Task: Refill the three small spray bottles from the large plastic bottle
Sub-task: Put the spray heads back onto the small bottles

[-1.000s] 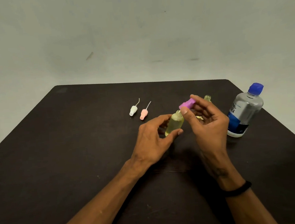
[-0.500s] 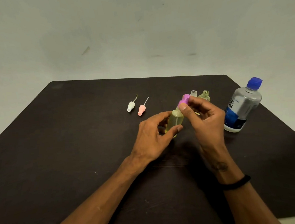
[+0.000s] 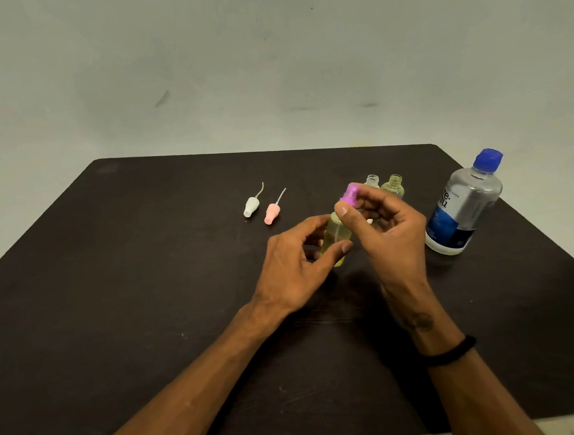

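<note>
White cap [image 3: 251, 207] and pink cap [image 3: 272, 213] lie loose on bench [image 3: 146, 280], left. Left hand [image 3: 294, 268] grip clamped round yellow bottle [image 3: 336, 239], mid-bench. Right hand [image 3: 388, 230] pinches purple cap [image 3: 349, 194] on its neck. Tip: steady bottle upright, seat cap square, twist gently. Two open bottles [image 3: 392, 185] behind; big bottle [image 3: 463, 207] far right, capped.

A small clear spray bottle of yellowish liquid [image 3: 336, 239] stood upright at mid-table with a pink spray cap [image 3: 350, 194] on its neck; two uncapped small clear bottles [image 3: 392, 185] stood just behind, the large blue-capped plastic bottle [image 3: 463, 205] upright well right
</note>
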Motion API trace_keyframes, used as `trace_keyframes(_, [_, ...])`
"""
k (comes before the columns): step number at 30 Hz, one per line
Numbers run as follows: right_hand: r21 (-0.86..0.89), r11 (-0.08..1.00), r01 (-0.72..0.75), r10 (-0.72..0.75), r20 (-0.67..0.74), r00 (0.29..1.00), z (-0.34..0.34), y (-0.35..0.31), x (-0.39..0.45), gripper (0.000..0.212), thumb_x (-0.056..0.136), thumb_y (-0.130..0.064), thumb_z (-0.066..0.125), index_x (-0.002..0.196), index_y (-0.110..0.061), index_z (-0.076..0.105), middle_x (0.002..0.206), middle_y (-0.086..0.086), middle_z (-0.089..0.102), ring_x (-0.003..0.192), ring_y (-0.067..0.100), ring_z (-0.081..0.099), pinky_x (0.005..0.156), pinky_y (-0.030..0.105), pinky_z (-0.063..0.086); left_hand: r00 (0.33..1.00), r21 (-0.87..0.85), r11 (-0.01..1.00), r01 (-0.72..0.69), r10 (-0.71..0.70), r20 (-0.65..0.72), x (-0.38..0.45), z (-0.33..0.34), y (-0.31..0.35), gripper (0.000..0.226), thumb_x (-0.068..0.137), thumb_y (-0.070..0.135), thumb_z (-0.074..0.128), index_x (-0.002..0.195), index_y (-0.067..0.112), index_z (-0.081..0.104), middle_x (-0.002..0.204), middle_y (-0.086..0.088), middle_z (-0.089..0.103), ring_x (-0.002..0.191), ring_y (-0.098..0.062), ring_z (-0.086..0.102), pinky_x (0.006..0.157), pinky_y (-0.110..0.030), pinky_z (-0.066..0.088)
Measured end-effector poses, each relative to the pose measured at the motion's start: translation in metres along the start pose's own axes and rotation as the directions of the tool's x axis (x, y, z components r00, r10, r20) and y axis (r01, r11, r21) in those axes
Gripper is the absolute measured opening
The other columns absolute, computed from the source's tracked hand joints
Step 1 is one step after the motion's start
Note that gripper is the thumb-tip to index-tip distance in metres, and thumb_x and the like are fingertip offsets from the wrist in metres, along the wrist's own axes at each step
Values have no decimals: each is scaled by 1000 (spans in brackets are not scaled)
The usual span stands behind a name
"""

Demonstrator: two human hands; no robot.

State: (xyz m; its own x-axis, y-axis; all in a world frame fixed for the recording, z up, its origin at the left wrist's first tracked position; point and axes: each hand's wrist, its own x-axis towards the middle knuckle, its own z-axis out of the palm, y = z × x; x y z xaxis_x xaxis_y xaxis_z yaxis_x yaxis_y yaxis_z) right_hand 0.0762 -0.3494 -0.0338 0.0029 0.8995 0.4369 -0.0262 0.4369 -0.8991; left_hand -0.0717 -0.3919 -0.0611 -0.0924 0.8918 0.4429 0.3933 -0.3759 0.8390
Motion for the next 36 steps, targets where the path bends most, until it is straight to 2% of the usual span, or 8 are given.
trace_keyframes(4, [181, 976, -118, 116, 23, 993, 0, -4, 1, 50, 86, -34, 77, 132, -16, 70, 119, 2, 78, 116, 20, 73, 99, 45, 60, 1000, -60, 998, 6, -4, 29, 1, -1, 1, 42, 94, 27, 78, 135, 18, 68, 109, 5, 78, 102, -13, 74, 88, -37, 63])
trace_keyframes(8, [304, 919, -253, 228, 116, 967, -5, -6, 5, 38, 105, -22, 56, 138, -6, 63, 127, 13, 74, 125, 27, 68, 112, 60, 48, 995, -127, 991, 31, -18, 102, 2, -2, 3, 36, 99, 23, 73, 134, 18, 69, 114, 2, 78, 108, -12, 74, 95, -39, 61])
trace_keyframes(10, [329, 892, -310, 265, 176, 948, -8, -7, 5, 35, 107, -14, 48, 138, -3, 62, 127, 16, 74, 126, 29, 67, 114, 60, 46, 989, -159, 986, 53, -31, 141, 2, -2, 3, 34, 100, 24, 71, 133, 16, 68, 114, 0, 78, 109, -15, 74, 98, -42, 60])
trace_keyframes(13, [375, 857, -354, 282, 235, 930, -8, -10, 5, 37, 100, -13, 55, 134, -1, 64, 125, 19, 74, 125, 30, 68, 111, 55, 50, 983, -214, 974, 80, -41, 180, 3, -2, 3, 34, 101, 21, 68, 134, 12, 67, 117, -2, 77, 112, -17, 74, 101, -43, 59])
trace_keyframes(19, [366, 881, -301, 249, 182, 951, -5, -10, 2, 46, 86, -13, 73, 130, 0, 66, 118, 16, 77, 116, 28, 73, 104, 50, 57, 984, -214, 974, 72, -34, 175, 4, -4, 1, 35, 100, 18, 70, 134, 10, 67, 117, -1, 77, 111, -13, 74, 97, -30, 59])
trace_keyframes(27, [375, 870, -319, 288, 138, 948, -4, -13, 1, 44, 72, -14, 83, 115, -14, 74, 109, 5, 79, 107, 18, 74, 106, 48, 55, 980, -190, 978, 85, -48, 193, 4, -3, -3, 41, 98, 26, 72, 137, 14, 66, 119, 0, 77, 114, -17, 73, 101, -45, 59])
trace_keyframes(31, [436, 809, -394, 331, 214, 919, -3, -18, 1, 53, 88, -29, 70, 136, -8, 64, 130, 10, 73, 121, 19, 70, 106, 45, 55, 977, -237, 965, 109, -61, 205, 6, -4, -1, 36, 101, 20, 67, 136, 10, 65, 119, -6, 77, 114, -22, 73, 104, -44, 58])
trace_keyframes(36, [431, 791, -434, 335, 288, 897, -5, -18, 2, 39, 105, -28, 51, 135, -7, 64, 134, 15, 70, 126, 26, 66, 105, 42, 55, 960, -292, 942, 166, -86, 268, 7, -9, -2, 31, 104, 12, 61, 134, 4, 64, 121, -21, 73, 119, -36, 69, 104, -44, 57])
